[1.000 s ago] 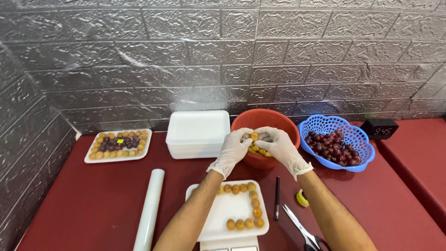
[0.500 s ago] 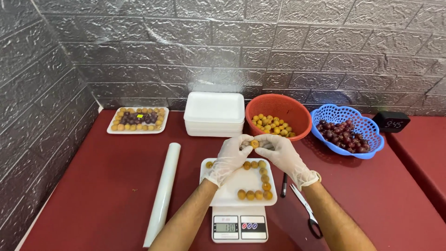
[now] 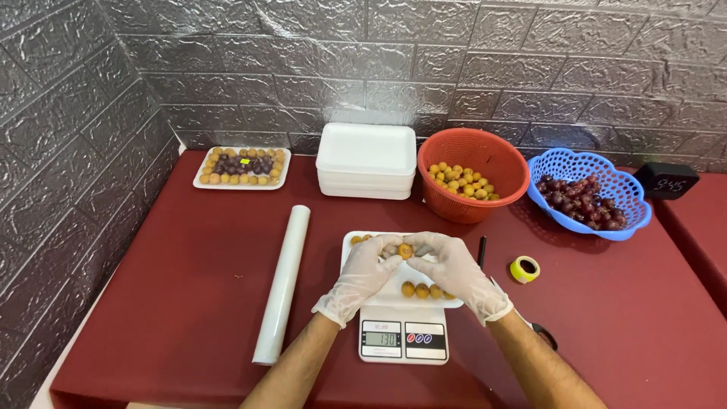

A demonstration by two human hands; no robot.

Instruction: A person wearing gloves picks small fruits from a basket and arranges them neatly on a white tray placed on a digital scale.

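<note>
Above white tray: yellow fruit pinched between fingers of left hand and right hand.

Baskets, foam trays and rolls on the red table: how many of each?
Baskets: 2, one orange, one blue
Filled foam trays: 2, far one, one on the scale
Rolls: 2, film, tape
Total: 6

A stack of white foam trays is seen at the far middle of the dark red counter. A filled tray of yellow and dark fruit is placed far left. A blue basket of dark red grapes is set far right, a black digital clock just beside it. A roll of cling film is laid left, a yellow tape roll right.
</note>
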